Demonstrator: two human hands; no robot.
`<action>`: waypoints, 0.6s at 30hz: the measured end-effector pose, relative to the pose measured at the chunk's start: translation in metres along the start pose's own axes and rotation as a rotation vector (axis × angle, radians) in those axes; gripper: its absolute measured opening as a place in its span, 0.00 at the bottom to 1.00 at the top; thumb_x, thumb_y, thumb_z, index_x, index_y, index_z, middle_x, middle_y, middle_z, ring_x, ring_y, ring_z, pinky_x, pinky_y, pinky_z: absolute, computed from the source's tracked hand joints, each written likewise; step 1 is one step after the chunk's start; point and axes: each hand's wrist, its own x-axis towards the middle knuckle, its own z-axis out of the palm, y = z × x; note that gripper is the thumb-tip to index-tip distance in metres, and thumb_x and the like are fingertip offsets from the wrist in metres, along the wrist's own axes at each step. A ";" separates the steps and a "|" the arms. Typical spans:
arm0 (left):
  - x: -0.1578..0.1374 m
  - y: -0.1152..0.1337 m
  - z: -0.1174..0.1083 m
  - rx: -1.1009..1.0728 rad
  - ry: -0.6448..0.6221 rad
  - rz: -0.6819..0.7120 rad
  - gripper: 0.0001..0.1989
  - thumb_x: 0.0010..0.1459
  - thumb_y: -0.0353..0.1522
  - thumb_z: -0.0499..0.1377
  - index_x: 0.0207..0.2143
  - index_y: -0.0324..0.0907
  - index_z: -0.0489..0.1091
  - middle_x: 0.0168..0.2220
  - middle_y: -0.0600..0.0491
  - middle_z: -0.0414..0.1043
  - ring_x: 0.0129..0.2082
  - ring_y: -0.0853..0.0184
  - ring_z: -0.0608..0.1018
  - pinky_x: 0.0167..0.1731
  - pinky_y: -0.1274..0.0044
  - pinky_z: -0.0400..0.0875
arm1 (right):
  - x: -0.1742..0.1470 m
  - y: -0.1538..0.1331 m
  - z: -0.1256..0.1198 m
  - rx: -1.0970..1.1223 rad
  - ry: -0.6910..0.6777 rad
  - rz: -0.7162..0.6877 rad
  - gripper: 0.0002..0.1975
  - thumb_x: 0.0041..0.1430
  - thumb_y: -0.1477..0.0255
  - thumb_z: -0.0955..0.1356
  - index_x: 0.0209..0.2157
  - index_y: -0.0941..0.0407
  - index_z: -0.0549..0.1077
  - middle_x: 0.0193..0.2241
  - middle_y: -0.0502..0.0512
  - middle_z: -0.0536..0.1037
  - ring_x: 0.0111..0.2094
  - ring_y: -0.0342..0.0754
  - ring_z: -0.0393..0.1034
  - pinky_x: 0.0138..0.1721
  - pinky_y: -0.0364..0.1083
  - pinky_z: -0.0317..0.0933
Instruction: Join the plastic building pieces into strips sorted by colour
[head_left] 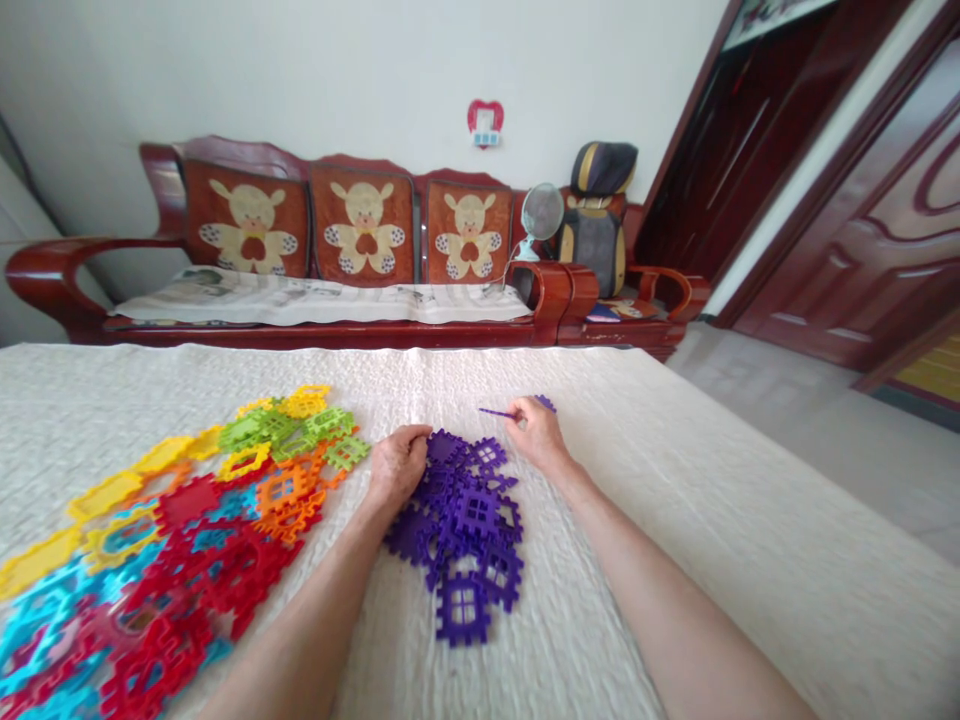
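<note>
A heap of purple interlocking plastic building tiles (477, 512) lies on the table, some with window cutouts. My left hand (399, 464) is closed at the heap's upper left edge, its fingertips against the purple tiles; whether it grips one is hidden. Just beyond the heap on the right, my right hand (537, 436) pinches a thin purple tile (495, 412), seen nearly edge-on. Another bit of purple tile (546, 402) shows behind that hand's knuckles.
Red tiles (187, 502), yellow tiles (109, 495), green tiles (274, 430), orange tiles (285, 488) and blue tiles (37, 610) spread over the left of the cloth-covered table (720, 560). Past its far edge stand a wooden sofa (337, 335), a fan (541, 212) and a chair (596, 245).
</note>
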 end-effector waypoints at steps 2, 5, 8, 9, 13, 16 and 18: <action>0.000 0.001 -0.001 0.001 0.004 0.002 0.15 0.59 0.28 0.53 0.42 0.43 0.79 0.42 0.53 0.81 0.43 0.65 0.81 0.51 0.76 0.71 | -0.002 0.012 -0.007 -0.073 -0.076 -0.087 0.09 0.47 0.82 0.63 0.29 0.55 0.69 0.31 0.53 0.74 0.34 0.47 0.69 0.41 0.45 0.62; 0.000 0.001 -0.001 -0.001 0.006 0.011 0.16 0.58 0.28 0.53 0.41 0.43 0.79 0.42 0.53 0.81 0.43 0.65 0.81 0.50 0.76 0.72 | -0.005 0.023 -0.014 -0.113 -0.217 -0.133 0.20 0.42 0.86 0.61 0.37 0.56 0.70 0.38 0.55 0.74 0.40 0.47 0.69 0.46 0.45 0.62; 0.000 0.000 -0.001 -0.001 0.008 0.016 0.16 0.58 0.29 0.53 0.41 0.43 0.79 0.41 0.53 0.81 0.42 0.65 0.81 0.50 0.76 0.72 | -0.005 0.024 -0.017 -0.112 -0.328 -0.185 0.29 0.40 0.87 0.60 0.46 0.56 0.69 0.48 0.58 0.73 0.51 0.48 0.67 0.54 0.47 0.60; 0.000 0.000 -0.001 -0.001 0.010 0.019 0.16 0.58 0.29 0.53 0.41 0.42 0.79 0.41 0.53 0.81 0.42 0.65 0.81 0.50 0.76 0.72 | -0.005 0.022 -0.017 -0.114 -0.355 -0.200 0.31 0.40 0.87 0.60 0.49 0.56 0.69 0.51 0.59 0.72 0.54 0.48 0.65 0.56 0.49 0.58; -0.001 -0.001 -0.001 -0.003 0.013 0.021 0.16 0.58 0.30 0.52 0.41 0.42 0.78 0.40 0.53 0.81 0.41 0.66 0.81 0.49 0.76 0.72 | -0.004 0.013 -0.017 -0.161 -0.400 -0.146 0.29 0.46 0.82 0.63 0.53 0.56 0.68 0.56 0.61 0.70 0.57 0.53 0.63 0.59 0.53 0.56; -0.001 -0.001 -0.001 0.001 0.012 0.017 0.15 0.58 0.30 0.52 0.41 0.43 0.78 0.40 0.54 0.81 0.41 0.66 0.81 0.49 0.77 0.72 | -0.003 0.006 -0.019 -0.201 -0.411 -0.098 0.26 0.50 0.77 0.64 0.53 0.56 0.69 0.53 0.62 0.72 0.55 0.54 0.64 0.58 0.52 0.57; -0.001 -0.001 -0.001 0.005 0.010 0.015 0.15 0.58 0.30 0.52 0.41 0.43 0.78 0.40 0.54 0.81 0.41 0.67 0.81 0.49 0.78 0.72 | -0.003 0.002 -0.020 -0.213 -0.426 -0.089 0.24 0.51 0.75 0.65 0.53 0.57 0.69 0.51 0.62 0.73 0.55 0.54 0.65 0.58 0.52 0.57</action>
